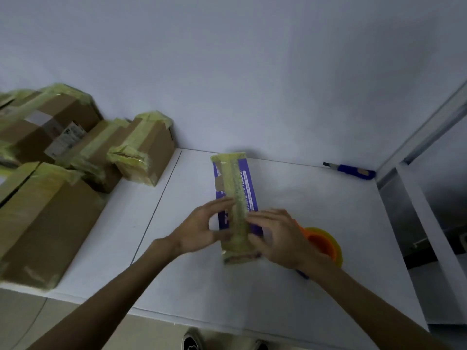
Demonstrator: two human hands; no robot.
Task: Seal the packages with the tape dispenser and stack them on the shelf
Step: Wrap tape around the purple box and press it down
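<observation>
Left hand [202, 229], right hand [276, 236]: fingers apparently extended.

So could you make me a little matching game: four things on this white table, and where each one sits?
Things: 1 purple package; 2 tape dispenser; 3 blue-handled cutter; 4 taped cardboard boxes.
Places: A by the far wall, right; B under the left hand and right hand; C piled at the left; D partly hidden behind the right hand.
Pairs: 1-B, 2-D, 3-A, 4-C.
</observation>
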